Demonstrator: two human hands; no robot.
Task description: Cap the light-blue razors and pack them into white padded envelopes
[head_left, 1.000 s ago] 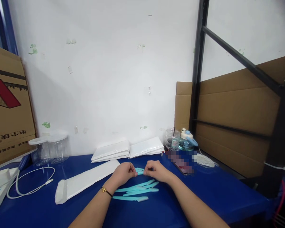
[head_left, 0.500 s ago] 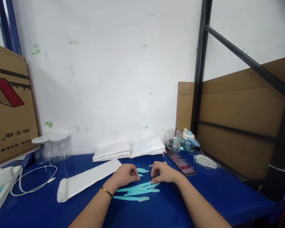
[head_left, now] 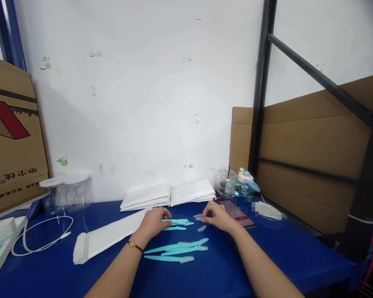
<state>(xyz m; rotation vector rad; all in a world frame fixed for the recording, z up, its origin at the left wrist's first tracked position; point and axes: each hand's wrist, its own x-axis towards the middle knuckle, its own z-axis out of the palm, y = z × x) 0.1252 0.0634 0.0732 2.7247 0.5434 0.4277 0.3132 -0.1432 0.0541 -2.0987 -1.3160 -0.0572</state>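
Several turquoise eyebrow razors lie on the blue table (head_left: pixel 217 269). A front group of razors (head_left: pixel 177 248) lies close to me, and a rear group of razors (head_left: pixel 182 222) lies further back. My left hand (head_left: pixel 157 221) is closed at the left ends of the rear group, with its thumb and fingers on a razor handle there. My right hand (head_left: pixel 214 215) is pinched, fingertips down beside small clear blade caps (head_left: pixel 197 217); what is between the fingertips is too small to make out. One more clear cap (head_left: pixel 202 228) lies just below that hand.
A long white padded envelope (head_left: pixel 108 238) lies at left, partly behind my left hand. Stacked white envelopes (head_left: pixel 146 196) stand against the wall. A phone (head_left: pixel 238 215), a teal bottle (head_left: pixel 245 186) and a plastic cup are at right. Clear jars (head_left: pixel 76 194) and a white cable stand left.
My left hand has moved left and back from the front razors to the rear group. My right hand has moved right and away from the front razors, uncovering the clear caps.
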